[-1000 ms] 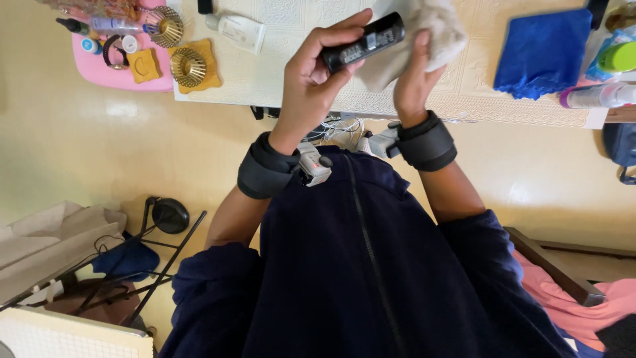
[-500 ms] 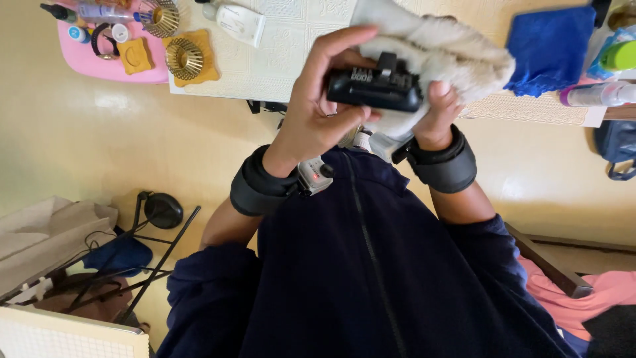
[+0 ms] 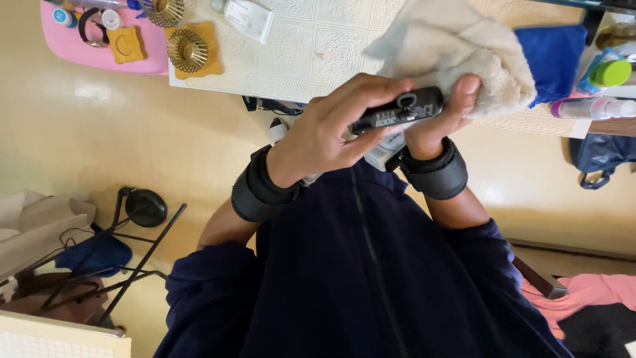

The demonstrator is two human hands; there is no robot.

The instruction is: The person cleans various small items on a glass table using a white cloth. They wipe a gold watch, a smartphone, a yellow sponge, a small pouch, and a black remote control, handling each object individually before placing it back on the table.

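Note:
My left hand [image 3: 324,136] grips a slim black oblong device [image 3: 397,110] with a pale label, held level just above my chest. My right hand [image 3: 440,119] holds a fluffy cream cloth [image 3: 464,53] bunched behind the device's right end, and its fingertips rest on that end. Each wrist wears a thick black band. Both hands hover in front of the near edge of a table with a white embossed cover [image 3: 311,46].
On the table lie a pink tray [image 3: 66,56] of small items, two gold wire discs [image 3: 187,48] on yellow mats, a white tube [image 3: 246,16], a blue cloth [image 3: 553,53] and bottles [image 3: 603,89] at right. A black stand [image 3: 139,212] and bags sit on the floor at left.
Both hands came down and nearer to me with the device. The device turned to lie level, and the cloth spread wider behind its right end.

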